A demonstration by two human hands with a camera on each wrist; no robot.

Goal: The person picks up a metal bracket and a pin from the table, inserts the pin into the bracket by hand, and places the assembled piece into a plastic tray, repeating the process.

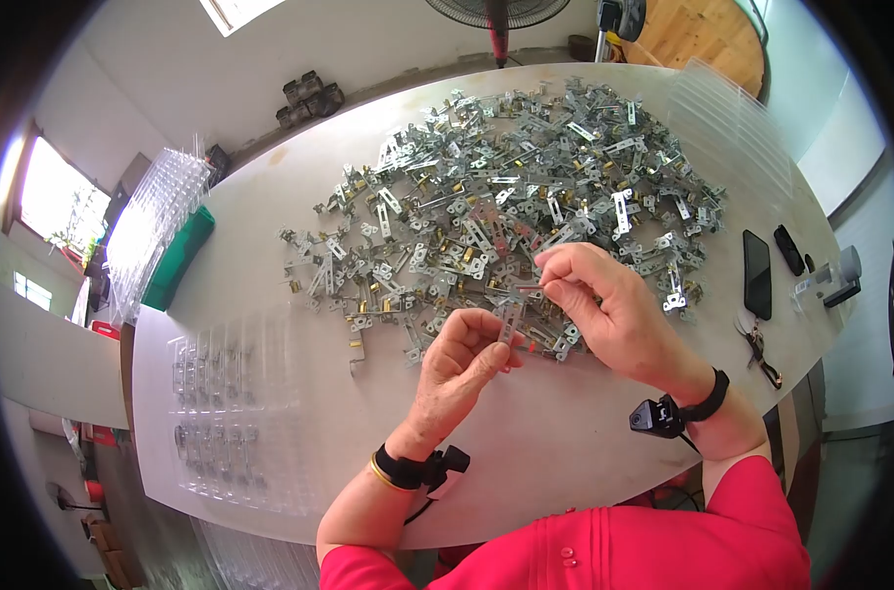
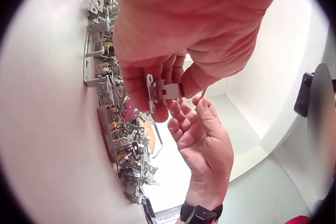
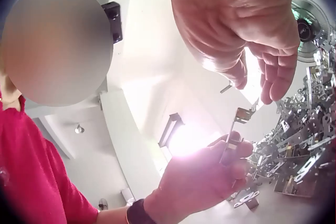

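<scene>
Metal pieces held above the table (image 1: pixel 319 433).
Left hand (image 1: pixel 457 366) pinches a bracket (image 1: pixel 510 322), seemingly so one end is free; right hand (image 1: pixel 616 320) pinches a thin rod (image 1: pixel 531 287), near the heap (image 1: pixel 620 211).

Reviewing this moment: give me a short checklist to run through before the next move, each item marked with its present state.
1. Left hand grips a metal bracket: ok.
2. Right hand pinches a thin piece: ok.
3. Right hand free for another part: not ok, it is occupied.
4. Thin piece joined to the bracket: not ok, they look apart.
5. Pile of loose metal parts close to both hands: ok.
6. Contents of the clear plastic tray complete: cannot tell.
</scene>
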